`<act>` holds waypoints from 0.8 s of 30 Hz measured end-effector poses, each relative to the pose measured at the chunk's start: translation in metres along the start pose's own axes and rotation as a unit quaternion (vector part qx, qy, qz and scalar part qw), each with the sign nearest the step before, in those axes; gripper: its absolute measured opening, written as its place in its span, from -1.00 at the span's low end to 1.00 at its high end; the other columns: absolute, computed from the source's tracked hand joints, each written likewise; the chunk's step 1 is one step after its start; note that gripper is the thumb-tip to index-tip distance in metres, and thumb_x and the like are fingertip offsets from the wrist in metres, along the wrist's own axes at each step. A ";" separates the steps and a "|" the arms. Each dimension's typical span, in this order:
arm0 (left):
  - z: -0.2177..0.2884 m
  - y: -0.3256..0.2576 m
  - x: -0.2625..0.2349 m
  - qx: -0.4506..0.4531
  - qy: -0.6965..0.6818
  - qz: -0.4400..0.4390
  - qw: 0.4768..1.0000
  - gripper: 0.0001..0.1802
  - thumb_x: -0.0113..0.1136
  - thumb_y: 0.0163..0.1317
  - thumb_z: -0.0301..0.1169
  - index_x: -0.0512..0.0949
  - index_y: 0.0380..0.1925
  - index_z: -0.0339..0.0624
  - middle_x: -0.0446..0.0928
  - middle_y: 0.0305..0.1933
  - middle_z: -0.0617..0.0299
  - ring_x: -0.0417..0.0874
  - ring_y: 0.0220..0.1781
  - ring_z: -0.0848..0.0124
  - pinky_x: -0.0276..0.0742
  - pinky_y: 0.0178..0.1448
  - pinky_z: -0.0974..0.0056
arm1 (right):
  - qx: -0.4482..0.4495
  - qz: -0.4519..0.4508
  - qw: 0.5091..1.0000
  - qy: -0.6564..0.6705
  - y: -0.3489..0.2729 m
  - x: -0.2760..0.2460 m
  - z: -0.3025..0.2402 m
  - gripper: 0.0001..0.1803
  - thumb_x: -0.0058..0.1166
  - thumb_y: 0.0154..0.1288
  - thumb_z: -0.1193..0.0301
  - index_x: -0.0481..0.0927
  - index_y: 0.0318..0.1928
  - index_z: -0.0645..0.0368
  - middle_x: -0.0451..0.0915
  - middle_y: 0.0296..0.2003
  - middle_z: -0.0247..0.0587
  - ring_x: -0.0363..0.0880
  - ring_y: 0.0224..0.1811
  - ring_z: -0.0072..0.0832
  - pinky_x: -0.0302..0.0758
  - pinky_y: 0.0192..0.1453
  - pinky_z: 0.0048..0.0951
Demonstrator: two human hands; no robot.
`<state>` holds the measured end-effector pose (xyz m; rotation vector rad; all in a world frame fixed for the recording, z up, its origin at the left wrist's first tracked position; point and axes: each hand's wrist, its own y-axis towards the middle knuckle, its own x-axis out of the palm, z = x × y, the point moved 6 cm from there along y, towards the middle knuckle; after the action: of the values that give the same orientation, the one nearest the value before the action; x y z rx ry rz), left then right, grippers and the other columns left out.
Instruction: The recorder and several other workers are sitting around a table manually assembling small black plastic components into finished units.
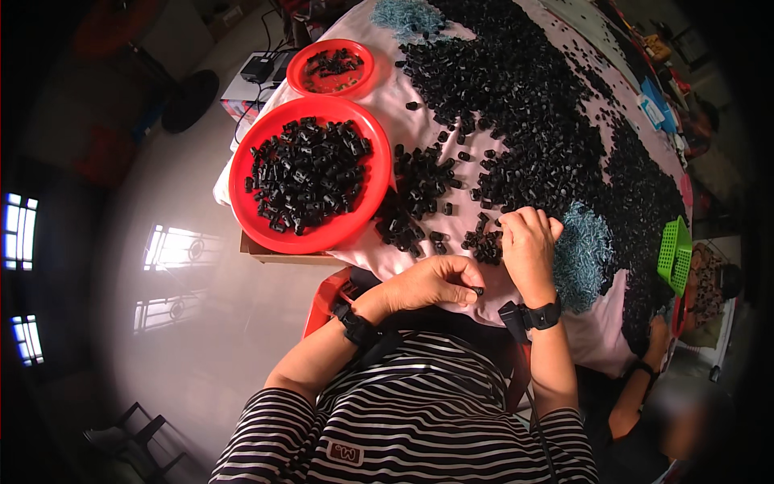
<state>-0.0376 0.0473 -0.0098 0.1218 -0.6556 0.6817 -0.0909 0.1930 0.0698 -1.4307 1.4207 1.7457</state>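
My left hand (435,282) is closed in a pinch, with a small black plastic part (478,291) between thumb and fingertips, near the table's front edge. Farther to the right, my right hand (529,246) rests over the edge of a small heap of dark parts (484,246). Its fingers are curled and drawn together; the fingertips are partly hidden, so what they hold does not show. Just right of it lies a pile of small blue-grey pieces (582,258). Loose black plastic parts (426,179) spread over the pink cloth left of my hands.
A large red basin (377,202) full of black parts stands at the left, with a smaller red basin (294,77) behind it. A huge black pile (516,97) covers the far table. At right are a green basket (674,256) and another person's arm (637,395).
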 end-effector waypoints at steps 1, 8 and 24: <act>0.000 0.000 0.000 -0.005 -0.002 0.000 1.000 -0.81 0.37 0.34 -0.52 0.62 -0.09 -0.24 0.64 -0.15 0.38 0.62 -0.09 0.60 0.59 0.09 0.43 | 0.007 -0.014 1.000 -0.010 0.000 0.001 0.001 -0.92 0.18 0.25 0.50 0.64 -0.25 0.07 0.57 -0.34 -0.30 0.54 -0.19 -0.27 0.27 0.09 -0.15; 0.000 0.001 0.001 -0.003 -0.002 0.003 1.000 -0.81 0.37 0.34 -0.53 0.62 -0.08 -0.23 0.63 -0.14 0.39 0.62 -0.09 0.60 0.59 0.09 0.43 | 0.042 -0.015 0.999 -0.008 -0.003 0.005 0.014 -0.97 0.15 0.33 0.46 0.64 -0.28 0.06 0.58 -0.36 -0.28 0.53 -0.17 -0.26 0.26 0.10 -0.16; 0.001 0.000 0.000 0.011 0.004 0.004 1.000 -0.83 0.36 0.35 -0.52 0.61 -0.09 -0.25 0.63 -0.15 0.37 0.62 -0.10 0.60 0.59 0.07 0.44 | 0.043 0.002 0.995 0.095 0.008 0.011 0.006 -0.91 0.30 0.29 0.34 0.69 -0.24 0.02 0.64 -0.34 -0.36 0.56 -0.19 -0.29 0.28 0.05 -0.16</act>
<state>-0.0379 0.0470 -0.0088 0.1366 -0.6413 0.6963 -0.1038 0.1931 0.0627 -1.5819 1.5760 1.5659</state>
